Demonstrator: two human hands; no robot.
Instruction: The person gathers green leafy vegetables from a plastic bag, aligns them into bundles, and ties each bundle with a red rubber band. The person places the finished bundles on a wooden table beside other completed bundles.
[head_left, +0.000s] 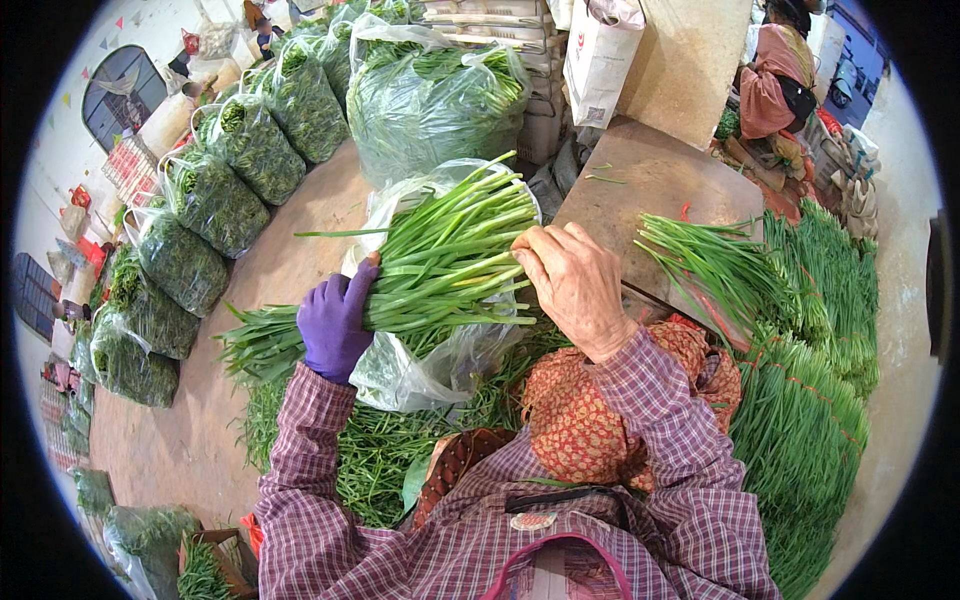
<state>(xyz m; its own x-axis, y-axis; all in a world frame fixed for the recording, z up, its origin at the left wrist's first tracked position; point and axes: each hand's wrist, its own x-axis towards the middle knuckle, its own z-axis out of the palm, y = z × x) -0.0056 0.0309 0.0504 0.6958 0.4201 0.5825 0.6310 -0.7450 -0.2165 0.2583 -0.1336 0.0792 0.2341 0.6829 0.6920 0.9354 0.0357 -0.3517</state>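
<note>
My left hand (335, 319), in a purple glove with a bare thumb tip, grips a bunch of long green leafy stalks that look like chives (450, 262). The stalks' pale cut ends point right and their leafy tips droop to the left. At the pale ends my bare right hand (574, 281) pinches a stalk between thumb and fingertips; the exact hold is partly hidden. Beneath the bunch stands a container lined with a clear plastic bag (420, 375), with more greens inside. Loose leaves (390, 457) cover the floor by my legs.
To the right, a low board (660, 172) carries a smaller bunch (697, 247), beside tied bundles of chives (802, 442). Ahead is a large bag of greens (439, 112), near stacked crates (487, 15). Filled bags (210, 210) line the left. Another person (776, 82) is at upper right.
</note>
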